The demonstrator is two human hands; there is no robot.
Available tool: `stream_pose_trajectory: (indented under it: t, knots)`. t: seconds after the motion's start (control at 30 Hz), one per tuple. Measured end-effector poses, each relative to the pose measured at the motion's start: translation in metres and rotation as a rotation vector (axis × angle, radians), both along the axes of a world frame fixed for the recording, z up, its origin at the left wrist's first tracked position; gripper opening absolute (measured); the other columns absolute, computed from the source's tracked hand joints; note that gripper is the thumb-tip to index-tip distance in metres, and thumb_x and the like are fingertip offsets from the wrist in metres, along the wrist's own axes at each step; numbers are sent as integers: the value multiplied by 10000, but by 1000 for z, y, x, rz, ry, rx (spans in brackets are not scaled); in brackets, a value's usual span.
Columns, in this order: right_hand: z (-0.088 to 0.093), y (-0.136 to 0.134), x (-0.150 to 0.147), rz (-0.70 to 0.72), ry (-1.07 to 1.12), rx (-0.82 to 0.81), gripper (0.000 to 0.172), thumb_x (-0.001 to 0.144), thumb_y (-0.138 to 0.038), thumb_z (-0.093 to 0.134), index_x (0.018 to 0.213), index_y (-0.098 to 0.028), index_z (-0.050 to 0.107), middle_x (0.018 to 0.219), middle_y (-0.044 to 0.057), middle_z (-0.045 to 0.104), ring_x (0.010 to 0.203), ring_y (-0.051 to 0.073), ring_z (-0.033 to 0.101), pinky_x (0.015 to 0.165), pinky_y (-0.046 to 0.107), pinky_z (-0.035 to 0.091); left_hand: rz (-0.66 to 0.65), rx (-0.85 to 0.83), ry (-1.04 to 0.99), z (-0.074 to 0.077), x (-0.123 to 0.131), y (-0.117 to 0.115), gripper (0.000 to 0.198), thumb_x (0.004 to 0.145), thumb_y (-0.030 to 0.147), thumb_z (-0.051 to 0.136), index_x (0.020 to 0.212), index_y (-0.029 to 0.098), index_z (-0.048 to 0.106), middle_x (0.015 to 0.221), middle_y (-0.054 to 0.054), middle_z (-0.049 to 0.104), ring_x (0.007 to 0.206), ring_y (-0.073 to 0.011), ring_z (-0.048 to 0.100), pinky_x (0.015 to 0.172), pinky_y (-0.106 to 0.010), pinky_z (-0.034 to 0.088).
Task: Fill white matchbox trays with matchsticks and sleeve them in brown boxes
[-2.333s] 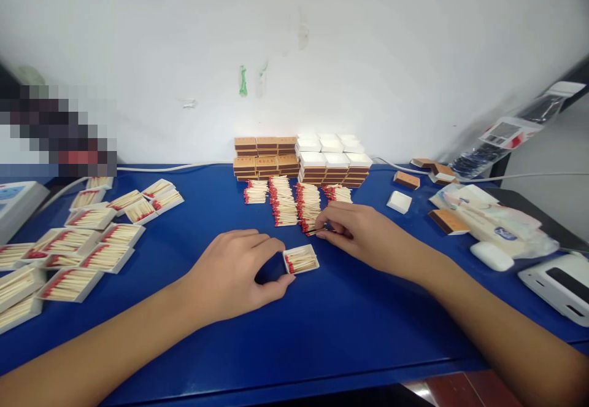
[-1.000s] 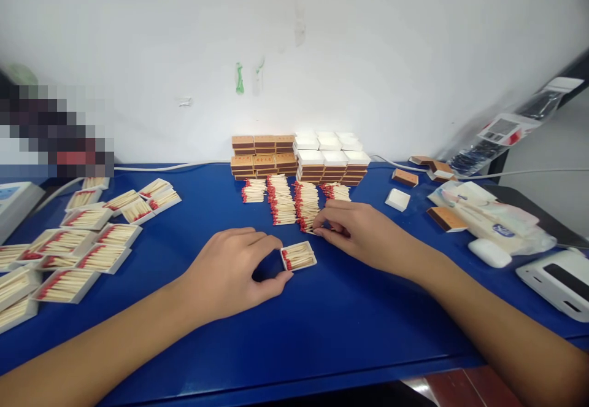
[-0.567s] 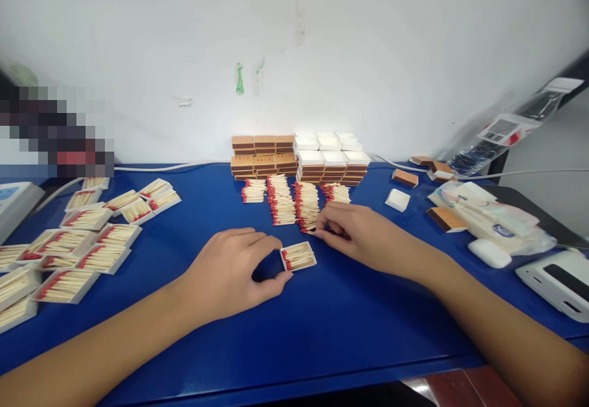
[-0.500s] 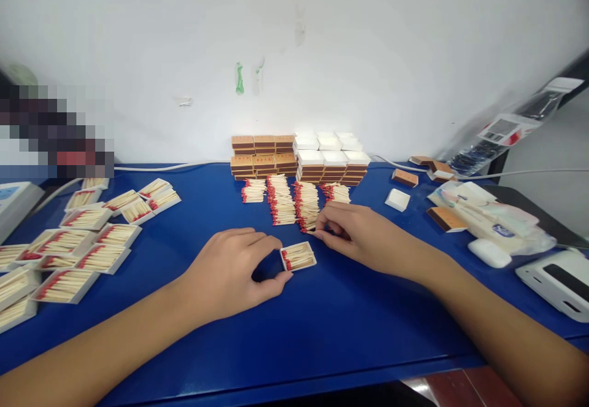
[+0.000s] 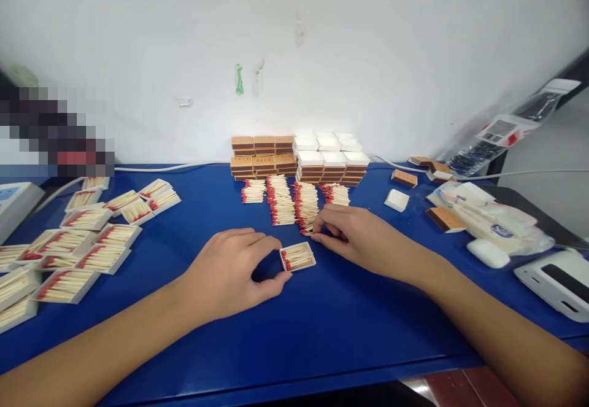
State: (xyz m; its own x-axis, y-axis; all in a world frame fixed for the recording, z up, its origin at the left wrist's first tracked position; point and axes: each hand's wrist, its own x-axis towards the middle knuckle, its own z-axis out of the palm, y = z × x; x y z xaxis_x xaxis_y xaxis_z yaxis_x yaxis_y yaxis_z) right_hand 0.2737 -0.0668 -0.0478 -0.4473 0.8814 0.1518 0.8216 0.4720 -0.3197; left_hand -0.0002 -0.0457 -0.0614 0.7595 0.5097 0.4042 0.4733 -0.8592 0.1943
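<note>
Matchbox tray (image 5: pixel 313 260), holding red-headed matches (image 5: pixel 298 256), between spread left fingers (image 5: pixel 270 246); at match row's (image 5: pixel 305 203) near end, right fingers (image 5: pixel 326 217) together, cannot tell whether pinching.

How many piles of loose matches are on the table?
4, in a row before the stacked matchboxes. From left: a short pile, a long pile, a second long pile by the right hand, another short pile behind that hand. It may hide more.

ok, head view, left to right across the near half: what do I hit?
match-filled trays → left hand → match tray → right hand → rounded white case → white device
</note>
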Motion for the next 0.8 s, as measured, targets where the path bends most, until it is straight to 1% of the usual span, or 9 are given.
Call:
stream_pose_trajectory:
  t: [0.4, 0.57, 0.7, 0.8]
  knots:
    - [-2, 1, 1, 10, 27, 1, 108, 1027, -233, 632, 930, -199, 664, 771, 3, 605, 662, 159, 528, 638, 282, 377, 1, -10, 8, 0, -1, 0, 248, 950, 394, 707, 1068, 179, 744, 755, -6, 708, 648, -167, 655, 617, -294, 485]
    - [-2, 1, 1, 14, 24, -14, 124, 1035, -233, 632, 936, -186, 689, 787, 18, 626, 690, 168, 559, 658, 286, 399, -4, -5, 2, 0, 0, 0, 246, 944, 381, 715, 1060, 167, 748, 733, -2, 693, 637, -164, 647, 612, -292, 479]
    - [-3, 1, 2, 12, 6, -23, 140, 1042, -249, 620, 933, -183, 676, 813, 33, 648, 709, 177, 579, 660, 291, 409, -4, -2, -4, 0, 0, 0, 249, 940, 377, 719, 1056, 159, 751, 728, 1, 688, 632, -164, 641, 612, -296, 482]
    - [1, -1, 2, 14, 24, -19, 146, 1052, -260, 606, 935, -188, 656, 834, 34, 650, 711, 177, 582, 649, 289, 405, -5, -2, -6, 0, 0, 0, 252, 941, 377, 720, 1056, 155, 752, 732, -1, 691, 630, -165, 639, 609, -301, 484]
